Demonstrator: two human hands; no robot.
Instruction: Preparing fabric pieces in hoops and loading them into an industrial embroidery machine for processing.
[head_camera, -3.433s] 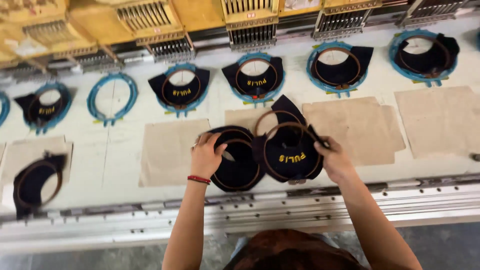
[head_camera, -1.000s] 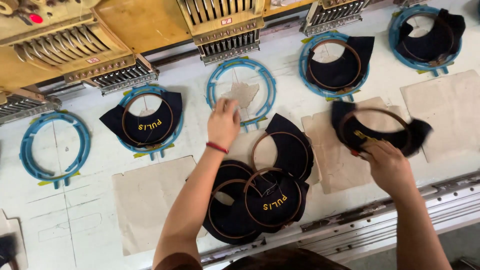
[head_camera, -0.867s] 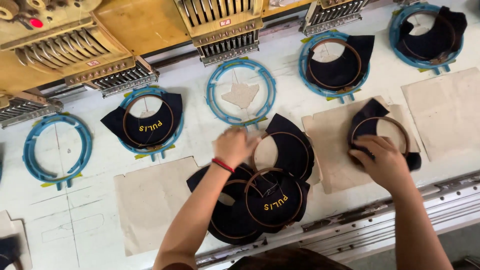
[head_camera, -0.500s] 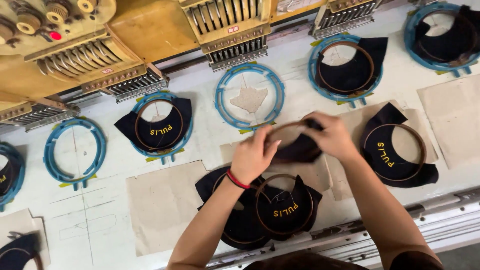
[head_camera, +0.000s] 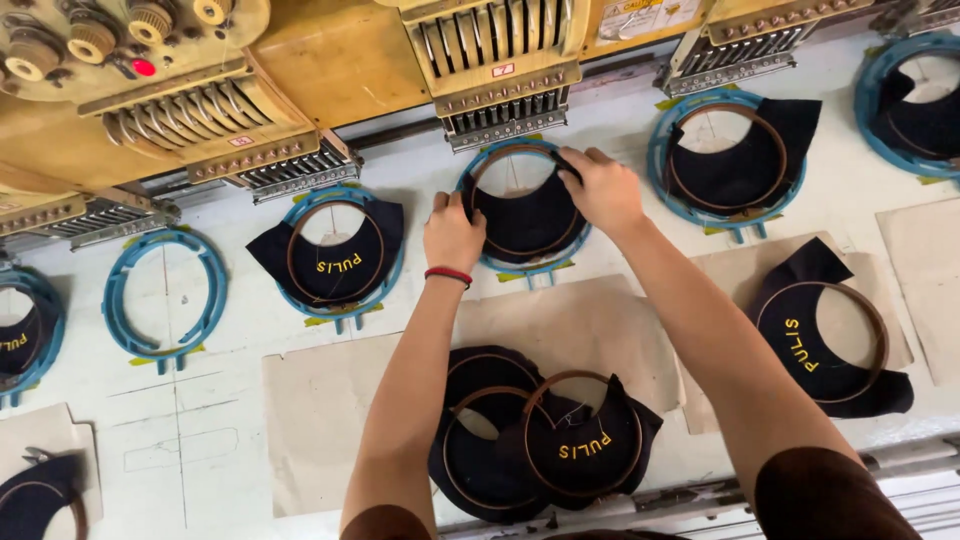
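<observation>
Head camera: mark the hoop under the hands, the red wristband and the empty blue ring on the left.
hoop (head_camera: 522, 215), head view, on the dark cloth stretched inside it.
red wristband (head_camera: 447, 273), head view, on the band across the left wrist.
empty blue ring (head_camera: 118, 300), head view, on its left rim.

Hooped panel (head_camera: 525, 215) in frame (head_camera: 520, 265); empty frame (head_camera: 165, 300) far left.

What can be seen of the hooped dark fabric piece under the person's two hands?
The dark fabric piece is navy, matte cloth clamped in a thin brown ring, showing no stitched lettering. It lies flat inside a blue hoop frame on the pale machine bed, just below a row of needles. The left hand presses its left edge; the right hand presses its upper right edge, fingers curled over the ring.
</observation>
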